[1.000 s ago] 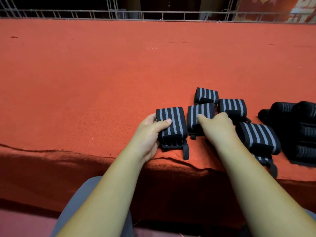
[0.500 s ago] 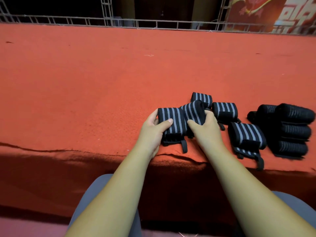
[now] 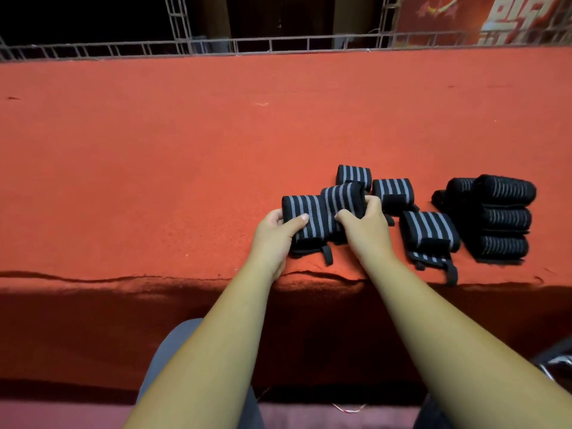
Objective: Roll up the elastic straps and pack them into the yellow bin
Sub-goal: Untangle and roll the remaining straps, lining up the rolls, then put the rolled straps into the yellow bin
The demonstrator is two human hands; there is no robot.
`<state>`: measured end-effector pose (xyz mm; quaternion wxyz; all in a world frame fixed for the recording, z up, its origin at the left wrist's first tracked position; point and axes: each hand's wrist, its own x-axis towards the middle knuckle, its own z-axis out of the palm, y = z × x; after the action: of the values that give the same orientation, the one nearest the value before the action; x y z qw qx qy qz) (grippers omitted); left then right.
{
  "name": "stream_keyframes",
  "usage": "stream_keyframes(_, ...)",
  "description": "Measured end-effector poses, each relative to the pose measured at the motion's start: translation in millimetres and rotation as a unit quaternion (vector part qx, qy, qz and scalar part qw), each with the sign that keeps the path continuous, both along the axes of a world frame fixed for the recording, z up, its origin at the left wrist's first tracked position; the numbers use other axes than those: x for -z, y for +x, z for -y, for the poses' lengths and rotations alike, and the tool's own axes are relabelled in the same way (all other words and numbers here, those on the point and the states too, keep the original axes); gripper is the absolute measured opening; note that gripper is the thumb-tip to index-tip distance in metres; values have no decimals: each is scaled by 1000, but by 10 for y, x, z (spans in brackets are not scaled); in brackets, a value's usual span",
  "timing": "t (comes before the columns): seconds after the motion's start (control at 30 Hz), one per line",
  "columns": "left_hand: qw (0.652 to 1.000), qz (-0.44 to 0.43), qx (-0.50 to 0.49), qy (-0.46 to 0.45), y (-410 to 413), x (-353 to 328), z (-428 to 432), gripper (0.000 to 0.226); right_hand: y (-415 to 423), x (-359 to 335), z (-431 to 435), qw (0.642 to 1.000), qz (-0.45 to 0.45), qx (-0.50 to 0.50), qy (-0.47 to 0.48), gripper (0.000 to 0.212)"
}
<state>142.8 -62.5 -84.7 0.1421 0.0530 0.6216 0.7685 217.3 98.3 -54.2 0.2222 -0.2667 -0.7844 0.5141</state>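
On the red felt-covered table, near the middle of its front edge, the left hand reaches forward with the forearm low. Its thumb is laid across the top of a striped strap roll and its fingers are wrapped round the roll's left end, clamped on it. This roll lies flat with its grey stripes running from far to near, so its axis goes left to right. A loose black tab trails from it toward the front edge.

Touching its right side, a second roll sits tilted, its stripes leaning to the left and its near end overlapping the first. The right hand grips it, thumb on the near face and fingers curled over the right end.

Just behind lies a far roll, stripes pointing away. Beside it to the right is a fourth roll. A fifth roll lies nearer the front edge, its stripes angled and its tail loose. Toward the right end of the table stands a stack of dark rolls, their axes left to right.
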Motion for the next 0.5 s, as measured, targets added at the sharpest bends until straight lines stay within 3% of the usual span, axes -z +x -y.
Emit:
stream_keyframes(0.13, 998, 41, 18, -32, -246, -88, -40, 17, -171, 105, -98, 1000, 1, 9, 9, 41)
stream_keyframes(0.2, 996, 44, 26, -71, -395, -108, -38, 26, -262, 145, -121, 1000, 6, 11, 13, 40)
stream_keyframes(0.27, 992, 28, 33, -116, -482, -96, -41, 35, -333, 178, -170, 1000, 17, 12, 13, 39)
stream_keyframes(0.5, 977, -21, 8, -212, -415, -101, -57, 22, -399, 146, -182, 998, 58, 19, -5, 37)
